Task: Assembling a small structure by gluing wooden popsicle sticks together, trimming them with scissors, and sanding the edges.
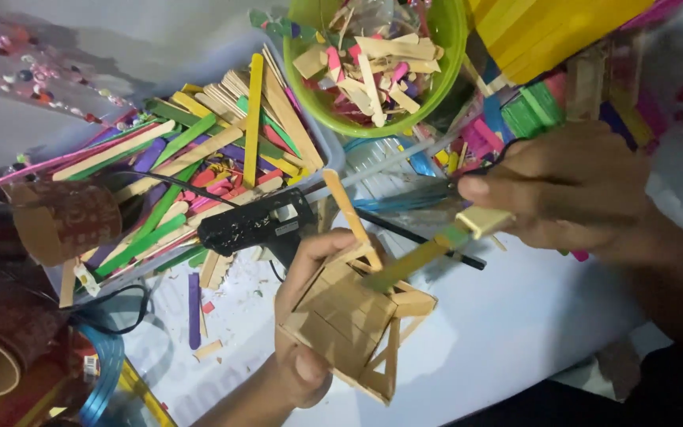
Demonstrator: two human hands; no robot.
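My left hand (303, 332) grips a small model built of plain wooden craft sticks (355, 316), tilted, with its open frame facing right. My right hand (571, 190) holds a green craft stick with a pale wooden piece at its end (436, 245); the stick's tip rests on the top of the model. Dark scissor-like handles (507, 154) show by the right hand's fingers. A black glue gun (256, 224) lies just left of the model, apart from both hands.
A tray of coloured craft sticks (199, 166) fills the left centre. A green bowl of stick offcuts (377, 63) stands at the top. Yellow sticks (547, 28) lie top right. Brown cardboard rolls (61, 217) and blue tape (104, 372) sit at left.
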